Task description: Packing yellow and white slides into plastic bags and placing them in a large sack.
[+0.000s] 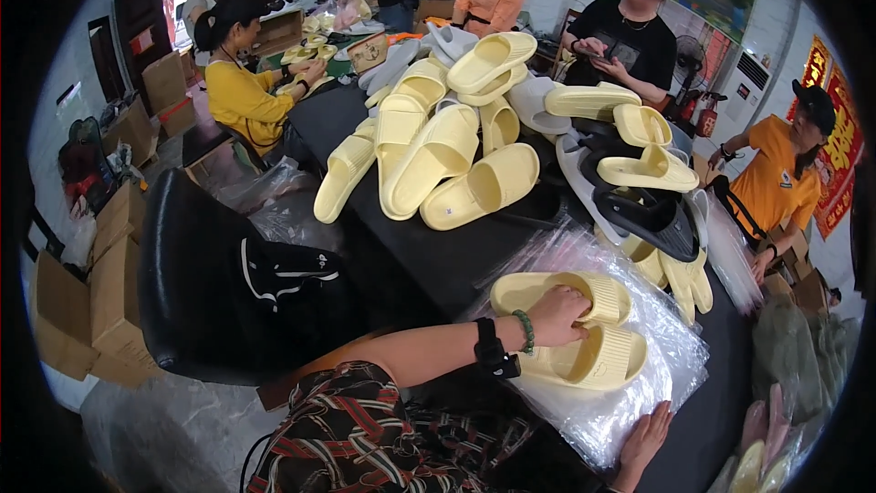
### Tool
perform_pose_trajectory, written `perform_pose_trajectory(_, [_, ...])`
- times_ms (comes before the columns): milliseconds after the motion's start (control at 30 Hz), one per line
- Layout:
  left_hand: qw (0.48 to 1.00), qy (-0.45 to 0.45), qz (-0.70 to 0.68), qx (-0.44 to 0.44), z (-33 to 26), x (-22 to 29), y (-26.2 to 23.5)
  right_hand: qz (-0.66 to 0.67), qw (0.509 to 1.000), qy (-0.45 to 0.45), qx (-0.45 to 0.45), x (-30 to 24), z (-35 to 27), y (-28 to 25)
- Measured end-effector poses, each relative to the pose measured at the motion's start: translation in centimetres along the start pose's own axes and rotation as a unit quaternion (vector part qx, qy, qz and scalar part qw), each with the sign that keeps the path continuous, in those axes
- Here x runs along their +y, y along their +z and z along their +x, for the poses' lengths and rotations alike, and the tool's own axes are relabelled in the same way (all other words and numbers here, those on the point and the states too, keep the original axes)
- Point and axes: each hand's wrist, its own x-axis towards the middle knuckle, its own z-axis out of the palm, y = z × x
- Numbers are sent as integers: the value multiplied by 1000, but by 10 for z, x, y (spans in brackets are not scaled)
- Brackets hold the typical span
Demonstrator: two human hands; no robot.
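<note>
Pair of yellow slippers (616, 356): two, side by side on the plastic bags in front of you; take them as the centre of your dial, 12 at the top.
Left hand (555, 315): on the pair, your fingers bent and closed at the inner edges; how firmly, you cannot tell from here.
Right hand (644, 438): at 5, your fingers stretched out flat on the edge of the bags, gripping nothing.
Plastic bags (584, 415): a clear, shiny stack beneath the pair; too many layers to count.
Table (397, 251): black top, running away from you toward 11.
Slipper heap (447, 160): from 11 to 1; at least ten yellow, several grey and at least one black, many overlapping.
Black chair (182, 265): one, at 9, with a black cloth (283, 274) trimmed in white on it.
Cardboard boxes (128, 310): at least four, beyond the chair at 9 to 10.
Co-workers: six; yellow top (242, 82) at 10, black T-shirt (630, 46) at 12, orange shirt (776, 178) at 2, three farther back between 10 and 12.
Walls: pale, with red banners (839, 123) at 2.
Fans (689, 59): two.
</note>
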Motion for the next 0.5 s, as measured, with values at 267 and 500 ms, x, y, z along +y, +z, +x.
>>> perform_pose_trajectory(267, [989, 50, 110, 84, -3, 1, 9, 9, 1000, 17, 1, -6, -4, -6])
perform_pose_trajectory(500, [987, 63, 100, 110, -4, -2, 6, 25, 999, 31, 3, -16, 0, -8])
